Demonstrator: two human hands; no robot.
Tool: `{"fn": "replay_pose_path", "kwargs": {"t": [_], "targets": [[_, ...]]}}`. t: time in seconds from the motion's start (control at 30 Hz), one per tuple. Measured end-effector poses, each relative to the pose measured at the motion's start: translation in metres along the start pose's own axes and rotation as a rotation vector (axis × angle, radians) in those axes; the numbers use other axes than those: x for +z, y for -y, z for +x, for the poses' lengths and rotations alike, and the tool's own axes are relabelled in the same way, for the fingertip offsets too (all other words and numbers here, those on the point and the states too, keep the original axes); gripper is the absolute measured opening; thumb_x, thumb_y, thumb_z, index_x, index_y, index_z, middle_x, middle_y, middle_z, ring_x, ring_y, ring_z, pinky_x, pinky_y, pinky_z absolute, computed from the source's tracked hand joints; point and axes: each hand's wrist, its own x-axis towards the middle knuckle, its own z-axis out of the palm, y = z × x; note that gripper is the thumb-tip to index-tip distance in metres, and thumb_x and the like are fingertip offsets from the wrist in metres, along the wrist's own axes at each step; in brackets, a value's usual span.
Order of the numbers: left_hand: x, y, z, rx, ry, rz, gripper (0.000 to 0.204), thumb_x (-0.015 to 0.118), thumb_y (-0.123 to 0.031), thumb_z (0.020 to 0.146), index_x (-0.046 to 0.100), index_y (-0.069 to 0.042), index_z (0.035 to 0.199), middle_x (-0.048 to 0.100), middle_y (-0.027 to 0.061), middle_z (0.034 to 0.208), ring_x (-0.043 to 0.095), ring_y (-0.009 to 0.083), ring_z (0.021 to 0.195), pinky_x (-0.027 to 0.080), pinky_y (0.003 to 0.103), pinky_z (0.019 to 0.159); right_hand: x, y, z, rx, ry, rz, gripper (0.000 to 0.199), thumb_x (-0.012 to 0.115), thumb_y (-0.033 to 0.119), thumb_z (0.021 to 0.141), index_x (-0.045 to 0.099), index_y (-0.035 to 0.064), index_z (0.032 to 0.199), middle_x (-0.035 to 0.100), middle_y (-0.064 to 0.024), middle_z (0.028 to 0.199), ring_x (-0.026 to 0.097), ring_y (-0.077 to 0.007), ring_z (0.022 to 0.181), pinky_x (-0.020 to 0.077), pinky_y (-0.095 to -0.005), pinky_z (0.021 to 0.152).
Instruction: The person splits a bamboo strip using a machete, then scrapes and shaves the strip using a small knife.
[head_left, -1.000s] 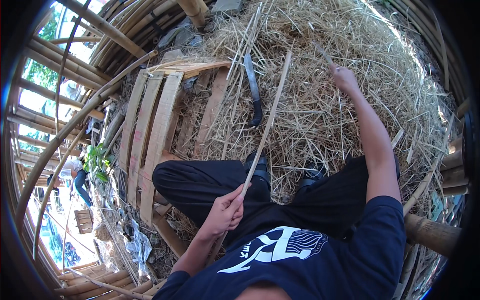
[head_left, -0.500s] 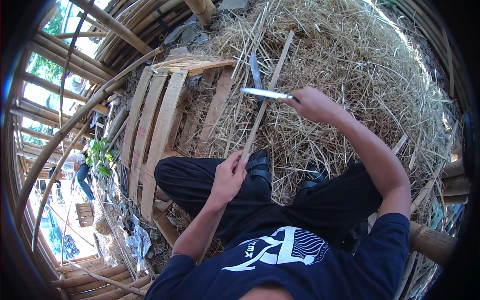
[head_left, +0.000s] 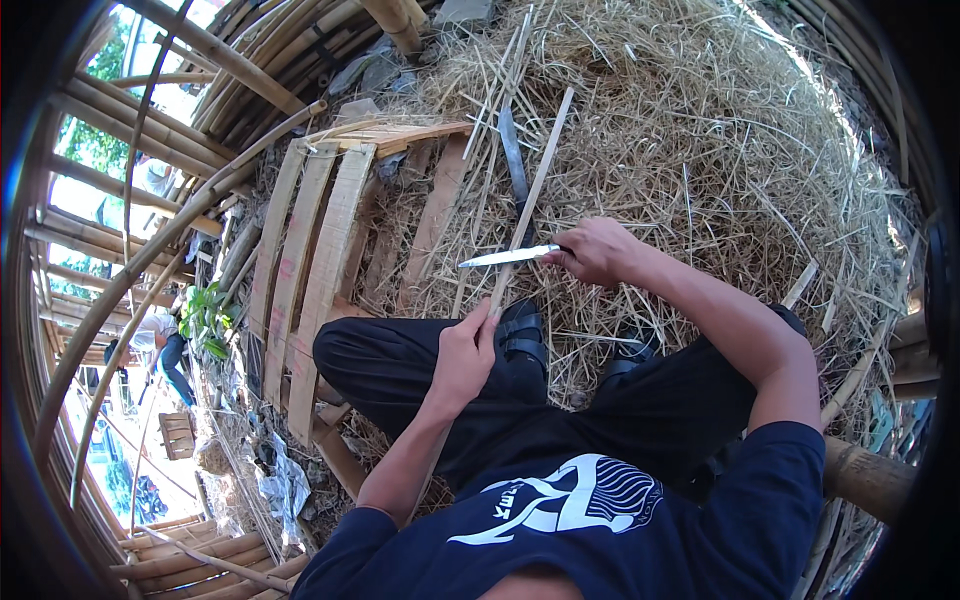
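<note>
knife across wooden strip

left hand nearest, over dark trousers, with fingers closed around the strip. just beyond, right hand with fingers wrapped round the knife's handle. farther off, machete on straw, partly behind the strip; slatted wooden crate to the left.

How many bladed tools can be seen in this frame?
2: a small knife in the right hand, across the pale strip, and a longer blade lying on the straw beyond. More could be hidden in the straw.
</note>
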Motion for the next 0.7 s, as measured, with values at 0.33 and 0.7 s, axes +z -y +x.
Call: {"fn": "replay_pose_path", "kwargs": {"t": [0.33, 0.7], "targets": [[-0.052, 0.006, -0.070, -0.357, -0.088, -0.361, 0.027, 0.052, -0.007, 0.098, 0.059, 0.002, 0.122, 0.044, -0.0066, 0.070, 0.036, 0.0003, 0.057, 0.031, 0.017, 0.049, -0.071, -0.265, -0.047, 1.024, -0.740, 0.193, 0.071, 0.035, 0.060, 0.094, 0.065, -0.0041, 0.099, 0.066, -0.0231, 0.094, 0.062, -0.0392, 0.087, 0.0471, -0.0473, 0.077], [-0.009, -0.013, -0.010, -0.212, 0.205, -0.399, 0.033, 0.049, -0.017, 0.100, 0.053, -0.008, 0.132, 0.047, -0.0044, 0.062, 0.035, -0.0002, 0.044, 0.028, 0.016, 0.039, -0.032, 0.009, 0.011, 0.462, -0.118, 1.147, 0.046, 0.062, 0.049, 0.089, 0.062, 0.0034, 0.089, 0.038, 0.0063, 0.055, 0.033, -0.0045, 0.042, 0.0268, -0.0230, 0.038]]}}
